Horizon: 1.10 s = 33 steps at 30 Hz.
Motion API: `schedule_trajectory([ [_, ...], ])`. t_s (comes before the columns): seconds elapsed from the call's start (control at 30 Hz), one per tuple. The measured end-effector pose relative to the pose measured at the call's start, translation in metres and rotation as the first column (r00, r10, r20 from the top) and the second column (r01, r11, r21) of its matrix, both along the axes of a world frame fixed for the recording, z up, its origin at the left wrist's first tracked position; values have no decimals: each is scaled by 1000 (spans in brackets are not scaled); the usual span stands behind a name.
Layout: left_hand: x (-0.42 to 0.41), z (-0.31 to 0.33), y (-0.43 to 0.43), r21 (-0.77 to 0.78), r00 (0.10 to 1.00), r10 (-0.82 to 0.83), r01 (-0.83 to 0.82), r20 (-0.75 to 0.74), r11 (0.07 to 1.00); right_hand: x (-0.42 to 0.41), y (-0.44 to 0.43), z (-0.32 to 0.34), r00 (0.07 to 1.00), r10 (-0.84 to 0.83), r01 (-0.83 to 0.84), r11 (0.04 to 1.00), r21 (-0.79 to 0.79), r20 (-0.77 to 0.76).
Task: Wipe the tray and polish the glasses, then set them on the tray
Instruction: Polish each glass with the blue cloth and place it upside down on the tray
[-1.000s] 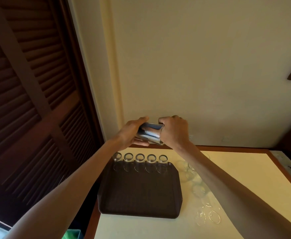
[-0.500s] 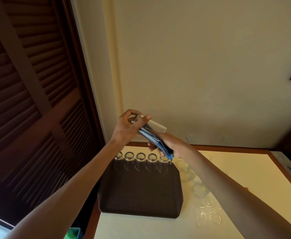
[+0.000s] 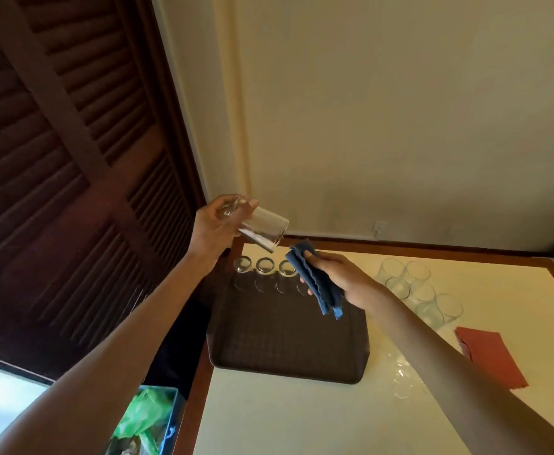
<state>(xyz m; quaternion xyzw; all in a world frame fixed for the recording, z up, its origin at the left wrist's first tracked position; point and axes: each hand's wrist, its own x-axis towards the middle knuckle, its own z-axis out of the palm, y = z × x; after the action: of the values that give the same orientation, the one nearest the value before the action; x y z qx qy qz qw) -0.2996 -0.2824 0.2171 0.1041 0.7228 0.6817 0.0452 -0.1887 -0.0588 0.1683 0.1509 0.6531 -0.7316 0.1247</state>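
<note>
From my end the feed shows a cream table top (image 3: 285, 418) with a wood edge, pushed up against a plain yellowish wall (image 3: 400, 110). There are dark louvred doors (image 3: 55, 159) down the left side and a little wall socket (image 3: 380, 226) just above the table's far edge. A brown tray (image 3: 285, 343) sits at the table's left side with a row of glasses (image 3: 265, 266) along its far edge. A cluster of glasses (image 3: 416, 287) stands on the bare table to its right, with a flat red sheet (image 3: 489, 356) nearer me. A bin (image 3: 144, 418) with a green bag is down by the table's corner. I can only count three in the row for sure, since the rest is behind the cloth and hand. By the right forearm it's just faint glints, no idea how many. The left hand (image 3: 214, 224) is raised over the tray's far left corner, fingers and thumb wrapped round the base end of a clear glass (image 3: 262, 229) that tilts mouth-down to the right. The right hand (image 3: 344, 277) grips a folded blue cloth (image 3: 318, 284), thumb on top, close to the glass mouth but not touching.
</note>
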Motion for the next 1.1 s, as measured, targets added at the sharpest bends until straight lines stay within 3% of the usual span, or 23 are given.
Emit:
schedule_trajectory([
  [0.23, -9, -82, -32, -374, 1000, 11, -9, 3, 927, -16, -8, -66, 915, -308, 328, 944, -35, 260],
  [0.37, -8, -123, -40, -519, 998, -27, 56, 63, 853, -14, -22, -94, 872, -352, 396, 916, -69, 340],
  [0.63, -21, -196, -43, -666, 994, -44, 98, 98, 739, -23, -44, -135, 885, -362, 366, 930, 41, 292],
  [0.87, -31, -218, -32, -739, 997, -79, 59, 7, 671, -31, -51, -148, 867, -412, 448, 891, -76, 282],
  [1.1, -36, -231, -27, -744, 998, -65, 57, 19, 665, -45, -61, -146, 772, -505, 607, 766, -211, 386],
])
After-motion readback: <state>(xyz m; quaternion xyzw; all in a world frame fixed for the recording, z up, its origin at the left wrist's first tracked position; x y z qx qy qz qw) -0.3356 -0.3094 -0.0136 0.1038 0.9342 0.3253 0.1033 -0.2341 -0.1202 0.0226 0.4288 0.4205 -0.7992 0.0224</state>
